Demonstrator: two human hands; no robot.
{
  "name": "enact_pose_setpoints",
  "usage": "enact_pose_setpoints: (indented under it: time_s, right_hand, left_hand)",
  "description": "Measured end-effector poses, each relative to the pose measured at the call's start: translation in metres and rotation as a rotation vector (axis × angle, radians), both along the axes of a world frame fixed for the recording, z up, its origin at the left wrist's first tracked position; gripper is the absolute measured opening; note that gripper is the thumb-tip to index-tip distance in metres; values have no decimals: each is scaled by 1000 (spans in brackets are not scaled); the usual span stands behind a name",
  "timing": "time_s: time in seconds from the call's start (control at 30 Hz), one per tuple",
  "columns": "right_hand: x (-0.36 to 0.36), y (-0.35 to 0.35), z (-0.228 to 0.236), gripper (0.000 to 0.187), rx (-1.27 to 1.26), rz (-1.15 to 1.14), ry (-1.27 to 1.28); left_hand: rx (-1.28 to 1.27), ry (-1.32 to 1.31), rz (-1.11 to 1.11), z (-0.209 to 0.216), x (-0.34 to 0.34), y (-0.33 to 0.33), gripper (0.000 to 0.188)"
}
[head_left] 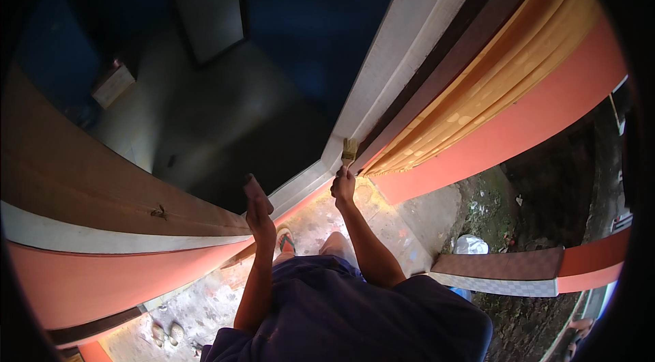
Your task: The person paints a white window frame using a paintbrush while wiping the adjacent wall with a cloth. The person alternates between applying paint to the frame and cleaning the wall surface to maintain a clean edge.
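Observation:
My right hand (343,186) is closed around the handle of a paintbrush (349,151). Its pale bristles point up against the lower part of a whitish door frame (382,82); whether they press on it is hard to tell. A short, blunt, reddish-brown piece (256,193) sticks up from my left hand (260,220), which is closed on it; its kind is unclear. This hand hovers beside the bottom left end of the frame, near the sill (300,184).
Beyond the doorway lies a dark room with a small box (113,85) on its floor. An orange-yellow curtain (471,96) hangs right of the frame, by a salmon wall (505,123). A low tiled ledge (498,265) stands at right. Sandals (168,333) lie at lower left.

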State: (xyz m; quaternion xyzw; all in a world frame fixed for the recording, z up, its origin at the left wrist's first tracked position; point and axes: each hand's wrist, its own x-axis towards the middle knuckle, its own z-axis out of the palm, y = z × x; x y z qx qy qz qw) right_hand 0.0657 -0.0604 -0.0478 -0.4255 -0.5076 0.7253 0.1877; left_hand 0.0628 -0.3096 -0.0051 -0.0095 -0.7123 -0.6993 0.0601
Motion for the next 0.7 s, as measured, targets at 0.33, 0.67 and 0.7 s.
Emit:
enact_pose_setpoints:
  time_s: [0.33,0.67,0.7]
  right_hand:
    - [-37,-20,160,36,280,0,561]
    - [-48,-18,10,38,-108,1,-18]
    - [-65,-16,51,38,-17,-11,49]
  left_hand:
    - [-39,-74,-24,-13,-30,-21,47]
    - [-18,-52,-14,-35,-43,-24,51]
    - [-20,-54,-4,-40,-39,-26,51]
